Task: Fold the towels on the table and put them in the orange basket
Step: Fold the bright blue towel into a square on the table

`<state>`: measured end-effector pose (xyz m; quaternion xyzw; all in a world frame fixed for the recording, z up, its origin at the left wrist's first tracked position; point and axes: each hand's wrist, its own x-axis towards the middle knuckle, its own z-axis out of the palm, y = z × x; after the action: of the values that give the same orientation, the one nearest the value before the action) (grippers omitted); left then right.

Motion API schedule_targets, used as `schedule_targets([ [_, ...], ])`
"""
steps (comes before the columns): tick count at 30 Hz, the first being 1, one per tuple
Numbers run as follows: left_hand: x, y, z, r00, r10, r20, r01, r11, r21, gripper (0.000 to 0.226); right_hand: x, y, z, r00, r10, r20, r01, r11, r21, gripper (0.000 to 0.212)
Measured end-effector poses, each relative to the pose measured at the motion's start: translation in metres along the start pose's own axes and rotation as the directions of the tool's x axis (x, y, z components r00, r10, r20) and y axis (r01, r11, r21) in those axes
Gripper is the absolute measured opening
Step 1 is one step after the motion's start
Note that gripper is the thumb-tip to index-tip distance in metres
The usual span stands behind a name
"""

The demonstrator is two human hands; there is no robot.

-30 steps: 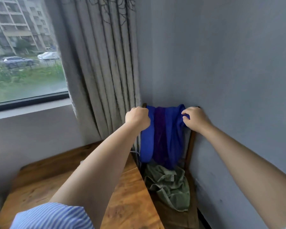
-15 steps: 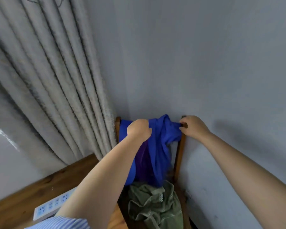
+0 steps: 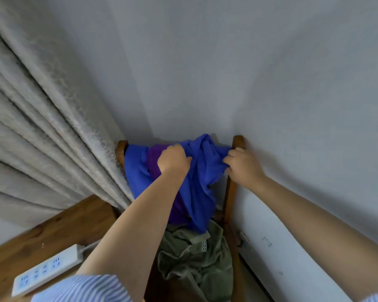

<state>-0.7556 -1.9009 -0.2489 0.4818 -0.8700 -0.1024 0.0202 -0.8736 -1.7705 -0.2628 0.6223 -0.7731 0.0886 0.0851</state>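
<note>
A blue towel (image 3: 202,182) hangs over the back of a wooden chair (image 3: 237,142) in the room's corner, with a purple cloth (image 3: 154,156) under it. My left hand (image 3: 172,159) grips the bunched blue fabric near the middle of the chair back. At the right end, by the chair post, my right hand (image 3: 241,165) pinches the towel's edge. The towel is gathered between my two hands. A crumpled green towel (image 3: 196,258) lies on the chair seat below. No orange basket is in view.
A grey curtain (image 3: 48,127) hangs at the left, touching the chair. The wooden table (image 3: 42,238) at lower left carries a white power strip (image 3: 46,268). Grey walls close in behind and to the right of the chair.
My left hand has slid right along the chair back, bunching the blue towel toward my right hand and uncovering the purple cloth. The view has moved closer and tilted down.
</note>
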Motion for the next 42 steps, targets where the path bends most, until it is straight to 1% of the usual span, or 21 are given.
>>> schedule_targets([
  [1,0.003,0.002,0.001,1.0,-0.005,-0.014,0.005,1.0,0.009,0.036,0.003,0.003,0.002,0.999,0.035,0.02,-0.035,0.998,0.05,0.012],
  [2,0.006,0.004,0.003,1.0,0.004,-0.021,-0.003,1.0,0.031,0.032,0.007,0.007,0.003,0.995,0.093,0.032,-0.096,0.992,0.088,0.009],
  [4,0.011,0.008,0.004,0.999,0.053,-0.014,-0.051,0.995,0.091,0.021,0.014,0.014,0.009,0.982,0.173,0.071,-0.183,0.969,0.165,0.021],
  [6,0.01,0.009,0.004,0.997,0.083,0.001,-0.082,0.99,0.115,0.015,0.021,0.013,0.008,0.967,0.237,0.094,-0.254,0.93,0.264,0.021],
  [8,0.01,0.007,0.003,0.997,0.074,0.011,-0.074,0.996,0.056,0.015,0.028,0.014,0.005,0.947,0.309,0.085,-0.318,0.878,0.359,0.018],
  [11,0.008,0.003,-0.008,0.999,0.048,0.004,-0.047,0.996,-0.078,0.025,0.033,0.017,-0.003,0.917,0.391,0.083,-0.382,0.794,0.472,0.018],
  [12,0.007,0.002,-0.013,0.999,0.046,-0.004,-0.046,0.992,-0.121,0.03,0.034,0.017,-0.007,0.896,0.433,0.104,-0.42,0.745,0.518,0.018],
  [14,0.001,-0.003,-0.025,0.997,0.052,-0.049,-0.06,0.978,-0.2,0.043,0.034,0.014,-0.015,0.853,0.496,0.163,-0.475,0.607,0.638,0.017],
  [15,-0.002,-0.006,-0.031,0.996,0.05,-0.069,-0.066,0.964,-0.257,0.046,0.034,0.012,-0.021,0.834,0.514,0.199,-0.491,0.527,0.694,0.016],
  [17,-0.008,-0.013,-0.045,0.996,0.02,-0.082,-0.052,0.908,-0.415,0.041,0.033,0.007,-0.036,0.81,0.526,0.26,-0.498,0.382,0.778,0.016],
  [19,-0.018,-0.023,-0.061,0.996,-0.034,-0.087,-0.025,0.801,-0.598,0.038,0.033,0.0,-0.056,0.814,0.512,0.276,-0.47,0.299,0.83,0.016],
  [22,-0.045,-0.04,-0.09,0.99,-0.119,-0.079,0.006,0.589,-0.808,0.035,0.032,-0.023,-0.09,0.837,0.487,0.248,-0.4,0.235,0.886,0.018],
  [24,-0.07,-0.054,-0.113,0.985,-0.158,-0.07,0.014,0.478,-0.878,0.033,0.029,-0.044,-0.112,0.862,0.458,0.218,-0.343,0.209,0.916,0.014],
  [26,-0.101,-0.073,-0.135,0.979,-0.189,-0.082,0.0,0.397,-0.918,0.028,0.023,-0.073,-0.132,0.888,0.424,0.178,-0.284,0.201,0.938,0.022],
  [28,-0.133,-0.092,-0.152,0.97,-0.218,-0.104,-0.021,0.349,-0.937,0.024,0.012,-0.104,-0.149,0.91,0.392,0.134,-0.219,0.181,0.959,0.031],
  [31,-0.191,-0.127,-0.172,0.948,-0.274,-0.16,-0.068,0.317,-0.946,0.025,-0.01,-0.16,-0.171,0.945,0.321,0.07,-0.125,0.153,0.98,0.033],
  [35,-0.281,-0.189,-0.188,0.908,-0.359,-0.218,-0.102,0.313,-0.944,0.025,-0.045,-0.241,-0.191,0.974,0.226,0.018,-0.05,0.137,0.989,0.034],
  [37,-0.324,-0.22,-0.193,0.885,-0.398,-0.242,-0.112,0.323,-0.94,0.023,-0.061,-0.278,-0.197,0.986,0.167,-0.004,-0.021,0.147,0.989,0.033],
  [39,-0.36,-0.246,-0.196,0.866,-0.424,-0.265,-0.107,0.36,-0.927,0.022,-0.074,-0.311,-0.199,0.994,0.11,-0.01,-0.004,0.127,0.992,0.03],
  [42,-0.41,-0.284,-0.199,0.826,-0.493,-0.272,-0.069,0.391,-0.918,0.022,-0.092,-0.37,-0.2,1.0,0.016,0.002,-0.004,0.12,0.993,0.032],
])
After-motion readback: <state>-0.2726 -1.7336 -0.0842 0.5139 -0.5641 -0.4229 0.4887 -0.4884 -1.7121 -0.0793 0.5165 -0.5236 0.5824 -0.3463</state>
